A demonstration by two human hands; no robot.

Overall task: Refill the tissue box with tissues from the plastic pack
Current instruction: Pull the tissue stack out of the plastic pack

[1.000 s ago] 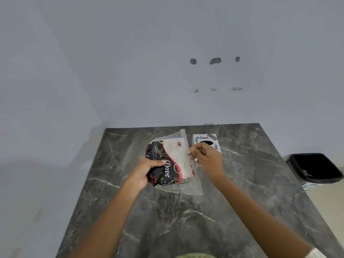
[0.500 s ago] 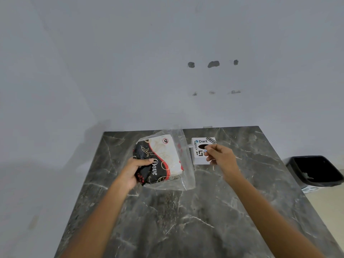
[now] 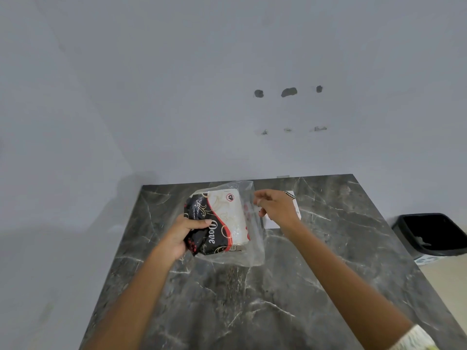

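The plastic pack (image 3: 228, 215) is a black, white and red "Dove" tissue pack inside a loose clear wrapper, held tilted just above the dark marble table (image 3: 252, 304). My left hand (image 3: 182, 236) grips its lower left black end, thumb on top. My right hand (image 3: 276, 208) is at the pack's upper right, fingertips pinched on the clear wrapper's edge. The white tissue box (image 3: 271, 222) lies flat behind my right hand and is mostly hidden; only a printed corner and a white strip show.
A black bin (image 3: 429, 234) stands on the floor to the right of the table. The table's far edge meets a grey wall with several small holes. Bare marble stretches toward me in front of the pack.
My right hand left the tissue box and moved left to the wrapper's edge. My left hand keeps its hold on the pack, which has tilted a little.
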